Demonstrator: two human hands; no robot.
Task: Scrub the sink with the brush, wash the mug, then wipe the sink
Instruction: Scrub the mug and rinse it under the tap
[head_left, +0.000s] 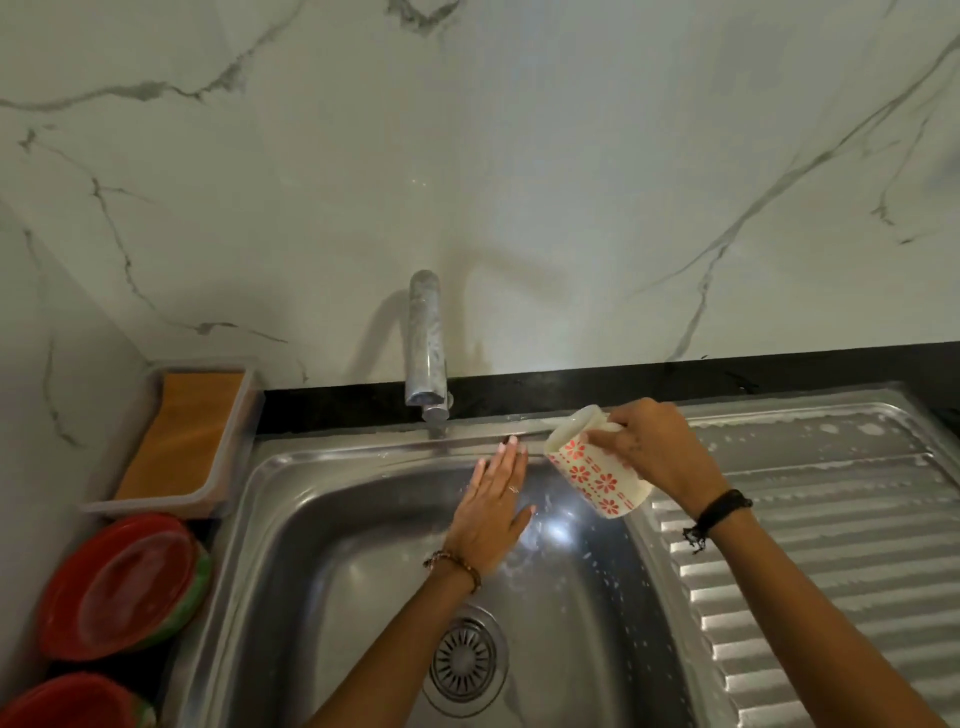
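Seen from above a steel sink (291, 519), tap (427, 343) at the back. Right hand (657, 452) curled round a white mug (597, 475) with red flower print, gripping near the handle side, mug tilted with its mouth toward the lower right, held above the basin's right edge beside the ridged draining board (831, 545). Left hand (493, 512) flat and empty, fingers straight and close together, reaching over the basin toward the tap. Suds scattered on board and basin. Probably ceramic: stiff, breakable against steel, likely slick when wet and soapy; best gripped by the handle or firmly round the body. Left of sink, a tray (228, 426) and red plates (119, 587).
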